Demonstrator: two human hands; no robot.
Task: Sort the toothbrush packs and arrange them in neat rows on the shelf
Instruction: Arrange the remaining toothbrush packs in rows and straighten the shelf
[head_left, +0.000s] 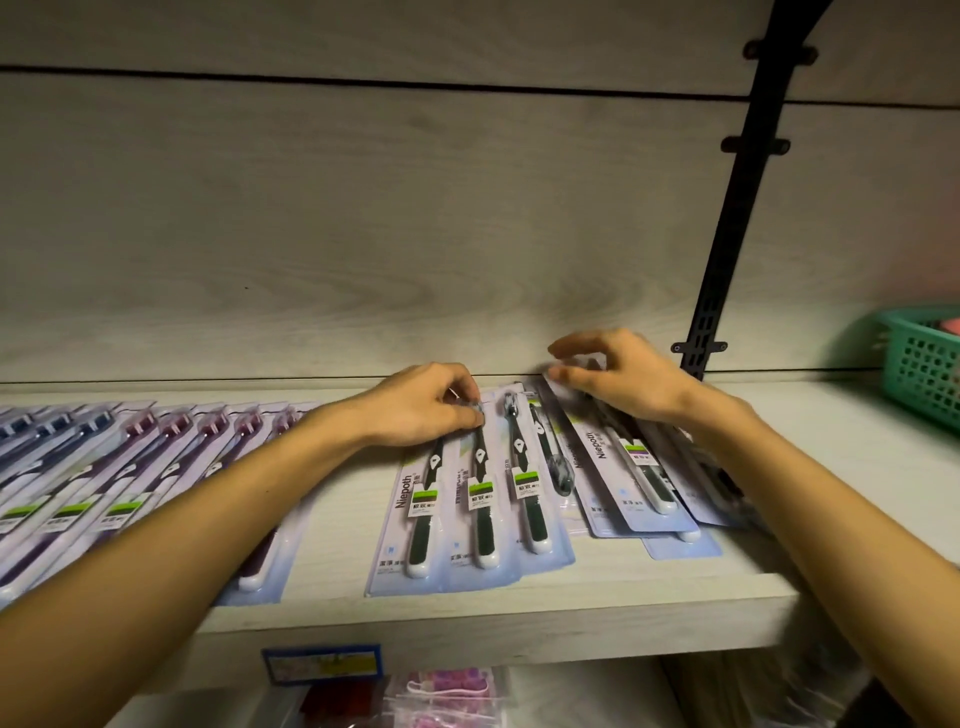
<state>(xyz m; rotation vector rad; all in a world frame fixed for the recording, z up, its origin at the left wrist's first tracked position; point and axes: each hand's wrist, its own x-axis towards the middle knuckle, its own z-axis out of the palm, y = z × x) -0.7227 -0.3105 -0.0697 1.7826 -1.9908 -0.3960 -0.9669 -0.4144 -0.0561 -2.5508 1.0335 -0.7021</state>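
Toothbrush packs lie flat on a pale wooden shelf (519, 603). A neat row of blue and maroon packs (156, 457) fills the left. In the middle three black-handled packs (470, 519) overlap side by side. My left hand (431, 402) rests on their top ends, its fingertips pinching the head of the middle pack. To the right a loose, skewed pile of black-handled packs (639, 483) lies at an angle. My right hand (618, 376) hovers over the far end of that pile near the back wall, fingers curled, touching the top pack's upper edge.
A green plastic basket (922, 364) stands at the right end of the shelf. A black slotted upright (727, 244) runs up the back wall behind my right hand. A blue price label (322, 665) is on the shelf's front edge, with pink goods (447, 696) below.
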